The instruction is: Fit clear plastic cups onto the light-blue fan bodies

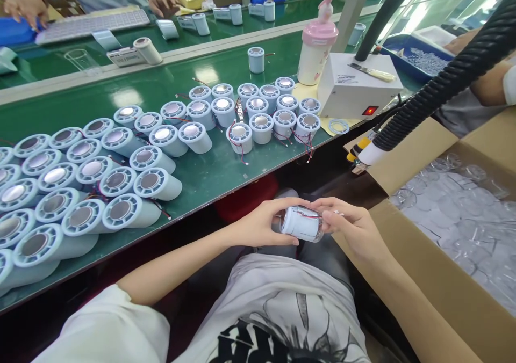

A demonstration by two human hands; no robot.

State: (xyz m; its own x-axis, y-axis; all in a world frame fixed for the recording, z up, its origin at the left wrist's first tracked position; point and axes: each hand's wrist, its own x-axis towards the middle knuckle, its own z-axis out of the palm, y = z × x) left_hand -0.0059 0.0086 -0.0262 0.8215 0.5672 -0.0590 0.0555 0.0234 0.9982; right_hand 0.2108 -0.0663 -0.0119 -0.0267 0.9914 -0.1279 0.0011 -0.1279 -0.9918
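Over my lap, a pale blue cylinder (303, 222) lies on its side in what looks like a clear plastic sleeve. My left hand (262, 224) wraps round its left end, thumb below and fingers above. At the other end, my right hand (355, 227) pinches the thin red and black wires that run along the cylinder's top. A small white connector (338, 213) sticks out above the right fingers. Several similar blue cylinders with round metallic discs (239, 132) stand on the green table (209, 172) ahead, many trailing wires.
At right, a cardboard box (403, 245) holds clear plastic pieces. A black corrugated hose (435, 92) crosses above it. A white device (358, 86) with a lit red switch and a pink-lidded bottle (318, 46) stand on the table. Other people's hands (161, 2) work beyond.
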